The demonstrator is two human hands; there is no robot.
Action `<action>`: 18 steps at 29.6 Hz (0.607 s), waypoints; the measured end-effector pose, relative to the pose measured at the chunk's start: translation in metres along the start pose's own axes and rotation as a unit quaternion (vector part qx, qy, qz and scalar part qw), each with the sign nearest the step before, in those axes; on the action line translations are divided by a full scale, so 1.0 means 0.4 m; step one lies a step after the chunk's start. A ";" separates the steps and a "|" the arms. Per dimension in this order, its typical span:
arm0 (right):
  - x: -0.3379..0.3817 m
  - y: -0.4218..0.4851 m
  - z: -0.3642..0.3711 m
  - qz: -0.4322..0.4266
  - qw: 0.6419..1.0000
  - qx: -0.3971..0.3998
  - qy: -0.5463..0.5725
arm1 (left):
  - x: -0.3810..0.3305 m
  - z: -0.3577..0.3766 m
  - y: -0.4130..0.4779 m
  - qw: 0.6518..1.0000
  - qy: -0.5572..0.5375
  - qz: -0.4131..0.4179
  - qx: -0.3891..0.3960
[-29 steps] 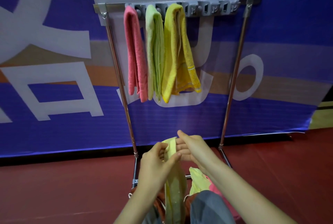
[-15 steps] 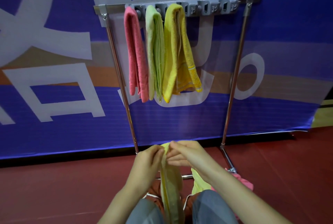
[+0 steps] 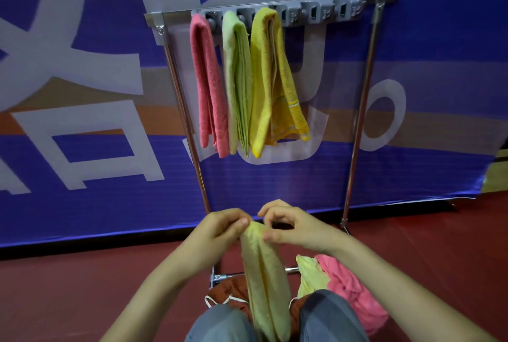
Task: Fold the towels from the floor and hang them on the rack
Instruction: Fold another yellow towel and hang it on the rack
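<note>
Three folded towels hang side by side on the rack (image 3: 275,10): a pink towel (image 3: 208,88), a green towel (image 3: 237,86) and a yellow towel (image 3: 270,86). Below, the left hand (image 3: 220,231) and right hand (image 3: 294,227) each pinch the top edge of a pale yellow towel (image 3: 265,281), grip clamped on the cloth, which hangs down between the knees. More crumpled towels (image 3: 343,284) lie on the red floor (image 3: 82,286) just right of it.
</note>
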State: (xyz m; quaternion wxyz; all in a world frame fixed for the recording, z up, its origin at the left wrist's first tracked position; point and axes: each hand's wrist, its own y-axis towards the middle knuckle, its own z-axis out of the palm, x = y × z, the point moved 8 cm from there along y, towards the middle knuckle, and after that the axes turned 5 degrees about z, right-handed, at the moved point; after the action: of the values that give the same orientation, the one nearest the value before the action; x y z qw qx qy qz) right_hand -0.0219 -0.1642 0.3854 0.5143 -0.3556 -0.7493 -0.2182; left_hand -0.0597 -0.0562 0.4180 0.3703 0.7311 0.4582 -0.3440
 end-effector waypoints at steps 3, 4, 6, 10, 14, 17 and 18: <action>-0.025 0.006 0.009 0.009 0.999 0.033 -0.022 | -0.007 -0.013 -0.005 1.000 0.015 -0.004 -0.005; -0.034 0.007 0.014 0.010 0.999 0.041 -0.027 | -0.012 -0.017 -0.006 1.000 0.014 -0.003 -0.008; -0.058 0.006 0.016 0.018 0.998 0.043 -0.029 | -0.020 -0.022 -0.006 1.000 0.008 -0.003 -0.012; -0.117 -0.009 -0.005 0.038 0.998 0.007 -0.057 | -0.009 -0.059 -0.004 0.999 0.021 -0.021 -0.025; -0.161 -0.031 -0.045 0.048 0.997 -0.019 -0.059 | 0.016 -0.111 -0.009 0.992 0.115 -0.048 -0.019; -0.141 -0.031 -0.106 0.033 0.995 -0.061 -0.065 | 0.033 -0.106 -0.012 0.972 0.223 -0.065 0.016; -0.120 -0.029 -0.128 0.023 0.993 -0.079 -0.088 | 0.035 -0.102 -0.010 0.965 0.252 -0.067 0.021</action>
State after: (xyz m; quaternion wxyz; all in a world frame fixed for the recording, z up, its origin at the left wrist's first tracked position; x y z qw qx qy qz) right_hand 0.0114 -0.2221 0.3607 0.4212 -0.4305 -0.7636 -0.2328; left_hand -0.0520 -0.0144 0.4253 0.2031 0.7693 0.5776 -0.1822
